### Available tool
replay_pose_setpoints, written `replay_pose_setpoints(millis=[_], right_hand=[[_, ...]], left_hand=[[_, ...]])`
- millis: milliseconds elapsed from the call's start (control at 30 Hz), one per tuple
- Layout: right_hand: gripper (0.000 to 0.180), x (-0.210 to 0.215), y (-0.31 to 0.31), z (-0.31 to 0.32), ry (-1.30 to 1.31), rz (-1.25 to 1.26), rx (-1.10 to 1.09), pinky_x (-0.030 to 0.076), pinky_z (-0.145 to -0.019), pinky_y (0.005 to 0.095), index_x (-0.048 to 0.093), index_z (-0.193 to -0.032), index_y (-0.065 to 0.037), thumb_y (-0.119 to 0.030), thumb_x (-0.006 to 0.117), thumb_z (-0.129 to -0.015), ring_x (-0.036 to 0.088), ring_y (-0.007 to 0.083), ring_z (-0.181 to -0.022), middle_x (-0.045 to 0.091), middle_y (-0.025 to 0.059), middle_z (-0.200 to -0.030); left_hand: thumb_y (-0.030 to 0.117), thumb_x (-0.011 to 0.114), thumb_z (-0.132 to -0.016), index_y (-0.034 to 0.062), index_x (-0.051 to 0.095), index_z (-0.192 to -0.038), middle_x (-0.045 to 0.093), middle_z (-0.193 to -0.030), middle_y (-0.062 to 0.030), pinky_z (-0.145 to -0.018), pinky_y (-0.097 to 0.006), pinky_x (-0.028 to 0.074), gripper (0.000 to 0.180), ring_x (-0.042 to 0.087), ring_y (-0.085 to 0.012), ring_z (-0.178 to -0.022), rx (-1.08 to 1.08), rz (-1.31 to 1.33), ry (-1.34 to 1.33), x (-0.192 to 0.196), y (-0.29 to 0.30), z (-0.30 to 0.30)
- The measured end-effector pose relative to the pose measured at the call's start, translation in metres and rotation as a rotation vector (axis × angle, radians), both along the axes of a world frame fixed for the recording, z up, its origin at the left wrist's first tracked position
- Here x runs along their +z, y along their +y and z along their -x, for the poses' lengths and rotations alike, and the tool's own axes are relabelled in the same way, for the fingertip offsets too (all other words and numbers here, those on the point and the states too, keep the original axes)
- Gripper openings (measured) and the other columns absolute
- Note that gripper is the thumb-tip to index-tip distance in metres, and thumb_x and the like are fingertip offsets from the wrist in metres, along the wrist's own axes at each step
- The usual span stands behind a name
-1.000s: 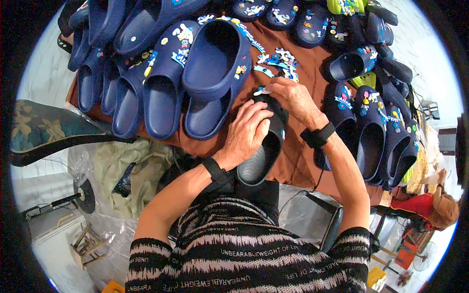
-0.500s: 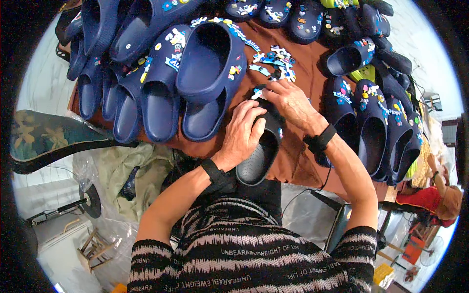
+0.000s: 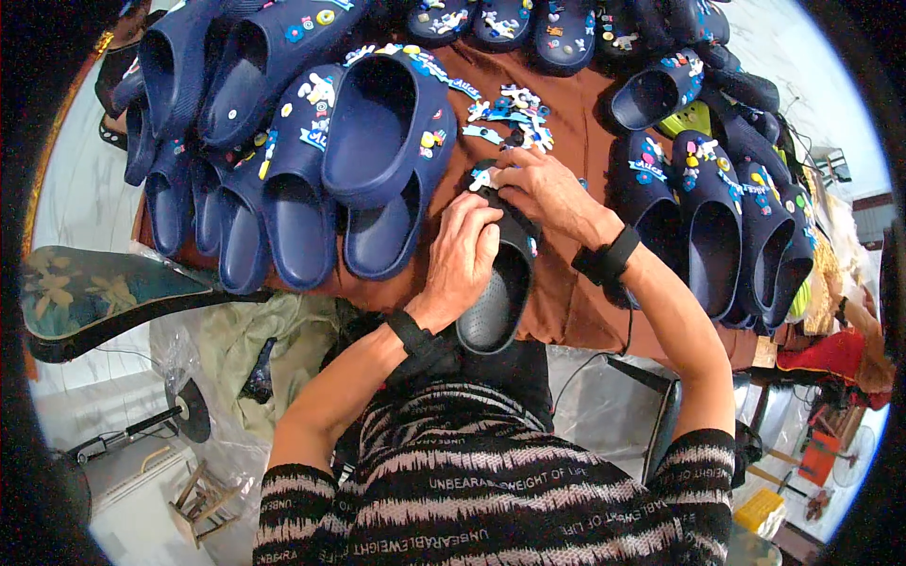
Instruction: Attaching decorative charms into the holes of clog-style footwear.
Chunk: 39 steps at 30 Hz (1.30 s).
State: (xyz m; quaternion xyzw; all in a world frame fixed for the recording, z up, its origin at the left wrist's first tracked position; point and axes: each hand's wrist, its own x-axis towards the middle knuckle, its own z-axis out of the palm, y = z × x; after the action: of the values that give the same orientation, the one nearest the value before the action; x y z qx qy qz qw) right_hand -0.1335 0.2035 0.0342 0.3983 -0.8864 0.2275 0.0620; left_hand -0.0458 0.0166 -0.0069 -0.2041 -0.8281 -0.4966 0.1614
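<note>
Left hand (image 3: 464, 250) is wrapped around the side of a dark clog (image 3: 495, 292), fingers closed on it; right hand (image 3: 545, 189) pinches at the clog's toe (a small charm (image 3: 483, 177) sits there). The clog rests at the near edge of the brown table (image 3: 576, 141), between stacked blue clogs (image 3: 377, 151) and a loose charm pile (image 3: 514, 113) beyond.

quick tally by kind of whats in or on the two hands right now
dark clog: 1, gripped by the left hand and the right hand
white and blue charm at the clog's toe: 1
black wrist strap: 2, one on the left wrist, one on the right wrist
Total: 4
</note>
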Motion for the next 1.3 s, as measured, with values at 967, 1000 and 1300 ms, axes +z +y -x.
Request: replay_pose_setpoints(millis=[967, 1000, 1300], right_hand=[[0.027, -0.006, -0.004, -0.013, -0.013, 0.019, -0.122, 0.05, -0.092, 0.0467, 0.069, -0.114, -0.006, -0.013, 0.062, -0.089, 0.059, 0.0389, -0.108, 0.06, 0.0172, -0.118], [0.028, -0.012, 0.001, -0.01, -0.064, 0.148, -0.084, 0.05, -0.092, 0.0462, 0.069, -0.115, -0.006, -0.012, 0.062, -0.089, 0.059, 0.0385, -0.108, 0.06, 0.0169, -0.12], [0.021, -0.038, 0.068, 0.032, -0.213, 0.17, -0.665, 0.054, -0.083, 0.0458, 0.072, -0.102, -0.002, -0.009, 0.056, -0.089, 0.069, 0.0415, -0.095, 0.072, 0.0237, -0.094]], left_hand=[[0.026, 0.046, -0.103, 0.0024, 0.054, -0.128, 0.049, -0.134, -0.0235, -0.105, -0.049, 0.043, 0.035, 0.05, -0.0432, -0.125, -0.1, 0.1, -0.007, 0.002, -0.014, 0.01], [0.026, 0.046, -0.104, 0.0024, 0.054, -0.128, 0.049, -0.134, -0.0234, -0.105, -0.048, 0.043, 0.035, 0.05, -0.0431, -0.125, -0.09, 0.106, -0.008, 0.002, -0.014, 0.008], [0.023, 0.045, -0.103, 0.0001, 0.055, -0.126, 0.047, -0.135, -0.0237, -0.112, -0.044, 0.036, 0.034, 0.046, -0.0408, -0.13, -0.075, 0.019, -0.063, 0.003, -0.009, 0.004]])
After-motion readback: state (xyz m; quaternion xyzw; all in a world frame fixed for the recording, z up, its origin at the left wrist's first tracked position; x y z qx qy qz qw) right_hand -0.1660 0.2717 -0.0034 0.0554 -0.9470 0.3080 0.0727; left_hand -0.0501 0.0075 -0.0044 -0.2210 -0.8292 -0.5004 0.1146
